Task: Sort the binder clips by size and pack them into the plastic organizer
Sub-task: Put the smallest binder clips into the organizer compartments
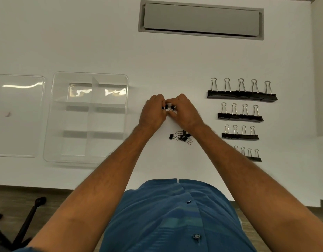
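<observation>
My left hand [153, 111] and my right hand [186, 111] meet at the table's middle, and together they pinch a few tiny black binder clips [169, 107] between their fingertips. A small heap of tiny clips [181, 136] lies just below the hands, under my right wrist. To the right, black clips stand in four rows by size: the largest row [241, 95] at the top, a smaller row [240, 117], a still smaller row [240, 136], and the smallest row [251, 157], partly hidden by my right forearm. The clear plastic organizer [55, 113] with empty compartments sits at the left.
The organizer's clear lid [17, 115] lies flat at the far left. A grey recessed hatch [200, 20] is set in the white table at the back. The table's front edge runs below my forearms, with a chair base [20, 228] on the floor at lower left.
</observation>
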Demonstrator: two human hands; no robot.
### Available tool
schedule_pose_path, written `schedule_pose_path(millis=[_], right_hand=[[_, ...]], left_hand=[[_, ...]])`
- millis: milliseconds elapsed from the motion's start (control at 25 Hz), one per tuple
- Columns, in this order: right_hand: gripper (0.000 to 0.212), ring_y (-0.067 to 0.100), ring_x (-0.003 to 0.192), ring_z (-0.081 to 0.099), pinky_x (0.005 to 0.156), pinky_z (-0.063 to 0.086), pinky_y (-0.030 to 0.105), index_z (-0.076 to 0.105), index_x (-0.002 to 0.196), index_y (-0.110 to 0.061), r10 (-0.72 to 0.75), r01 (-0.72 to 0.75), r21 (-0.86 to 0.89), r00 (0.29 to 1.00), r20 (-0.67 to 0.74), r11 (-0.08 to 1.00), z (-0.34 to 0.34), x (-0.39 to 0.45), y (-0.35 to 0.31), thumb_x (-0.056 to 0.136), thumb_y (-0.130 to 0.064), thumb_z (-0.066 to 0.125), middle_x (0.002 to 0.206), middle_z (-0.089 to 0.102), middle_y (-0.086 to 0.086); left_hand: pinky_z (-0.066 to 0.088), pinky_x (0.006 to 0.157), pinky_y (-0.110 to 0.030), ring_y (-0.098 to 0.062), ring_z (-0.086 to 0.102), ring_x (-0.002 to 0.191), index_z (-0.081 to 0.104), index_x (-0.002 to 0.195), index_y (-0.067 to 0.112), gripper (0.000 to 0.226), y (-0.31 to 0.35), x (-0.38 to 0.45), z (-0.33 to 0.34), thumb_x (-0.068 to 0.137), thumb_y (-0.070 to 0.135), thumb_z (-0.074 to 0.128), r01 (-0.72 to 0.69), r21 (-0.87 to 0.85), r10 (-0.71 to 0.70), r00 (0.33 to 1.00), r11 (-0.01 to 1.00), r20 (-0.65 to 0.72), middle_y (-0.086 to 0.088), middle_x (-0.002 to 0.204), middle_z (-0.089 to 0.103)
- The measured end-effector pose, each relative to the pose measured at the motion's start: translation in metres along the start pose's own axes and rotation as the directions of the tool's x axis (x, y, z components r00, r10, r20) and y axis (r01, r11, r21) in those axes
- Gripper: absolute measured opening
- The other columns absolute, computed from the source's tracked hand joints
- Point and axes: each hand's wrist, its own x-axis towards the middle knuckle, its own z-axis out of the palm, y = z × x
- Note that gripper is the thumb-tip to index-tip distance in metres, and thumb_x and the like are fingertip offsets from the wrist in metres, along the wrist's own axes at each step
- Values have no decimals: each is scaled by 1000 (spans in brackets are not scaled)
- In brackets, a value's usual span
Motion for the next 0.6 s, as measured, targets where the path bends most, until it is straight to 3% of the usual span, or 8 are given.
schedule_pose_path(millis=[160,320,480,600], right_hand=[[19,11,91,54,77,47,24,69,110,-22,27,-26,7,999,-31,1000,-1,1,-5,92,-25,69,104,50,-1],[16,18,85,56,72,52,33,62,101,-16,10,-11,-35,1000,-28,999,-2,1,-9,88,-18,71,104,51,3],[16,19,73,44,60,37,32,47,88,-16,37,-39,-48,999,-39,998,-6,1,-16,83,-9,61,90,47,2],[17,17,68,40,58,34,32,43,84,-16,87,-85,31,994,-66,996,-7,1,-17,81,-7,58,80,48,1]], left_hand=[[51,71,-38,-22,55,81,50,102,15,19,0,-3,1,89,9,63,0,-14,-1,999,1000,-39,-4,93,58],[52,74,-36,-20,56,85,50,108,16,26,-1,-3,1,88,10,66,11,-37,-13,999,999,-41,-2,97,58],[52,74,-40,-22,55,82,52,95,13,18,-1,0,1,86,10,67,28,-7,-28,999,1000,-43,-4,94,57],[51,68,-37,-21,56,78,51,93,13,16,-3,4,-1,85,10,65,68,-125,-77,994,990,-71,-3,88,58]])
